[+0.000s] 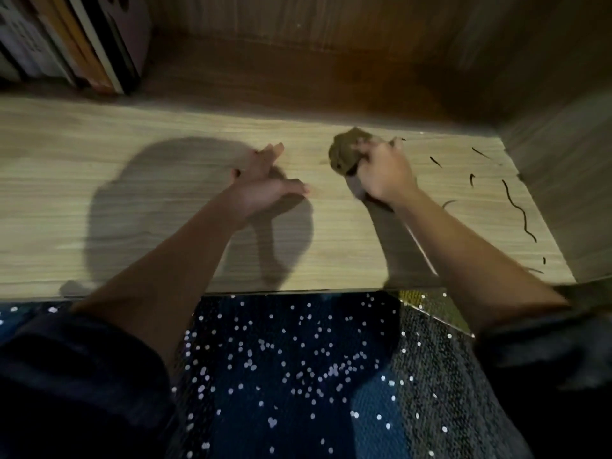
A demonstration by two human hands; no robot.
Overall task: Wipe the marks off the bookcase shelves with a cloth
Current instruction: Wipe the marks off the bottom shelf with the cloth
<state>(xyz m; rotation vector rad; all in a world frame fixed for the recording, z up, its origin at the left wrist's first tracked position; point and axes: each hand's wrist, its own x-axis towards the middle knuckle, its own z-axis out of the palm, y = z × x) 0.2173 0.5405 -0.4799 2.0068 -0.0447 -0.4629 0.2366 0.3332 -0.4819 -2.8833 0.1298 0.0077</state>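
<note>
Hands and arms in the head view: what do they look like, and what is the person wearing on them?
The left hand and right hand are bare: no gloves, and I can see no rings or watch. The left sleeve and right sleeve are dark, soft-looking fabric, bunched up near the elbows and covering nothing below them.

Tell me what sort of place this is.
Likely a home room, at a wooden bookcase: books stand at back left, the wood-grain shelf bears dark marks, and the right hand grips a cloth.
</note>
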